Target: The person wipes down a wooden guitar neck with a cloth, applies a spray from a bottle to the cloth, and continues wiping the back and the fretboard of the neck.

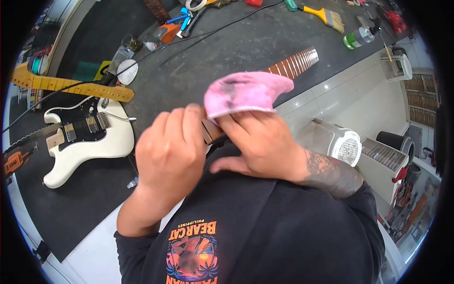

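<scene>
A guitar neck with a reddish-brown fretboard slants across the front of my body, its closely spaced frets pointing to the upper right. My left hand is closed around its near end and hides most of that part. Over the middle of the fretboard lies a pink cloth with dark smudges and a white stitched edge. The fingers of my right hand reach under the cloth's near edge and press it on the neck; their tips are hidden. My right thumb points left, off the cloth.
On the dark work mat lie a white electric guitar body, a maple neck and an orange power tool. A black cable crosses it. Farther back are a paintbrush and a spray bottle. A stool stands at right.
</scene>
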`<state>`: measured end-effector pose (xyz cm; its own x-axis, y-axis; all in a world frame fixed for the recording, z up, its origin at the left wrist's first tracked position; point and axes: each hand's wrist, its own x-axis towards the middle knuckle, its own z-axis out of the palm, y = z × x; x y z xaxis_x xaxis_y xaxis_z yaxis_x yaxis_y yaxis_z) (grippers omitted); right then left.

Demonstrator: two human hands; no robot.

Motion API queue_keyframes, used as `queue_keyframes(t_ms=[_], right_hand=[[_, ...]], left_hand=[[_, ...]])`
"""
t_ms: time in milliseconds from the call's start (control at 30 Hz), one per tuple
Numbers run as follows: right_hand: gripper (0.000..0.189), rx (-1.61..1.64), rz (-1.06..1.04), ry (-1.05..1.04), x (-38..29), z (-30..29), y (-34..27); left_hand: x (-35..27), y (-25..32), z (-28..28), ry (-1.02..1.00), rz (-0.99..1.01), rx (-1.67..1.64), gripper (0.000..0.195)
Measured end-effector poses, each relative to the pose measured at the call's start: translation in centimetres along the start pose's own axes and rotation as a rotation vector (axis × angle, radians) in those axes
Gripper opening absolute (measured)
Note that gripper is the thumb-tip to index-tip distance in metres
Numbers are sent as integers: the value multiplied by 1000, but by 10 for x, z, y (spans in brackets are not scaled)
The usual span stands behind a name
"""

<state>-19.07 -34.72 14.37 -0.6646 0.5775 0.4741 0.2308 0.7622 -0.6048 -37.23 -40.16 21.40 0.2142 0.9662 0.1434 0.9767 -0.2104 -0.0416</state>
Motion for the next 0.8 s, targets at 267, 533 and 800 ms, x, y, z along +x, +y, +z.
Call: queue_keyframes(t_ms=[267, 533, 800], right_hand=[[85, -46, 62, -40, -28, -14, -13], [86, -53, -36, 101, -30, -11, -5], [93, 86, -60, 169, -11, -34, 3]], left_hand=[[5, 13, -13, -22, 55, 49, 52], [10, 23, -20, -9, 9, 71, 48], [24, 45, -44, -49, -3, 92, 48]])
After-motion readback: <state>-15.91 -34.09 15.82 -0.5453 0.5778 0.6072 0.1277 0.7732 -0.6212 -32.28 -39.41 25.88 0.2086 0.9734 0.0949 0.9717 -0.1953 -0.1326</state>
